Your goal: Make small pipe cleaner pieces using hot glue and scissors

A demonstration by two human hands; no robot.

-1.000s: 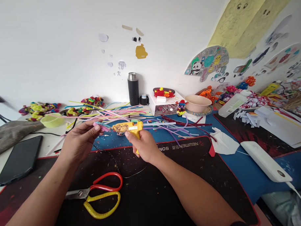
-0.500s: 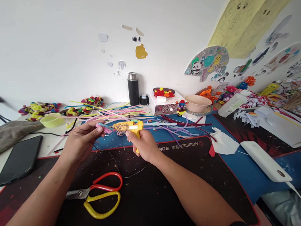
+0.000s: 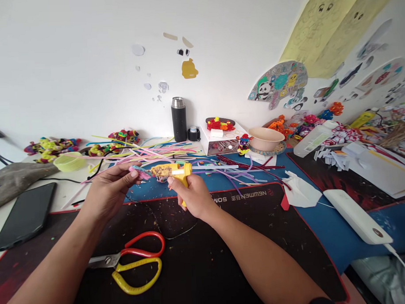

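Head view, left hand point(image 3: 112, 187) pinching fuzzy pink-and-blue piece point(image 3: 142, 173), right hand point(image 3: 198, 197) closed around yellow plastic glue gun point(image 3: 183, 169)

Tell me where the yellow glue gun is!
In the head view, the glue gun is near the middle, held in the right hand, pointing left toward the pink-and-blue piece in the left hand.

A black flask point(image 3: 179, 124) stands upright near the wall point(image 3: 69, 63), a cap point(image 3: 194, 135) just beside it. A beige bowl point(image 3: 266, 140) rests on a patterned mat point(image 3: 282, 149). A dark phone point(image 3: 26, 216) lies at left; a white power bank point(image 3: 355, 215) lies at right.
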